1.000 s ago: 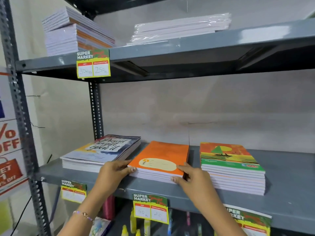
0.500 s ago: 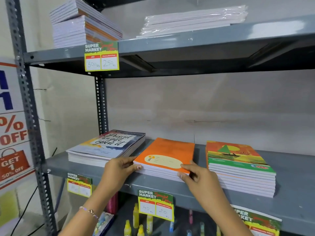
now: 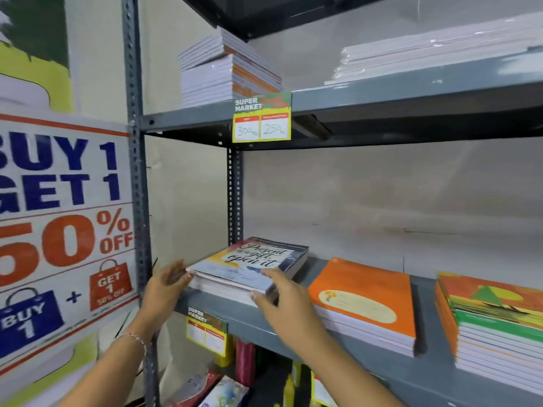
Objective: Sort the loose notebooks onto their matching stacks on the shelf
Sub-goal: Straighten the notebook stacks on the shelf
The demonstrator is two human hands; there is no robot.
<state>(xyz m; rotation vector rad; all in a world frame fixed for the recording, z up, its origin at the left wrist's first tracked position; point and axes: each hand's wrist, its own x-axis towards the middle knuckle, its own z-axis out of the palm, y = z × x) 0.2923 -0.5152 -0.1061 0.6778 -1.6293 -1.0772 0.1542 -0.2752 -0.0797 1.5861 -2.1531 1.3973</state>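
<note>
A stack of notebooks with a blue-and-white lettered cover (image 3: 249, 261) lies at the left end of the middle shelf (image 3: 382, 359). My left hand (image 3: 166, 287) presses flat against the stack's left corner. My right hand (image 3: 282, 301) touches its front right corner, fingers spread over the top cover and edge. To the right lie an orange notebook stack (image 3: 367, 301) and a green-and-orange stack (image 3: 496, 321). Neither hand holds a loose notebook.
The upper shelf (image 3: 382, 95) carries a white-and-orange stack (image 3: 223, 71) and flat wrapped white packs (image 3: 435, 60). Price tags (image 3: 261, 118) hang on the shelf edges. A steel upright (image 3: 136, 171) and a sale poster (image 3: 61, 215) stand at left. Bottles and books sit on the lowest shelf.
Both hands have left the orange stack and moved left to the lettered-cover stack. The camera has swung left and closer, bringing the sale poster into view.
</note>
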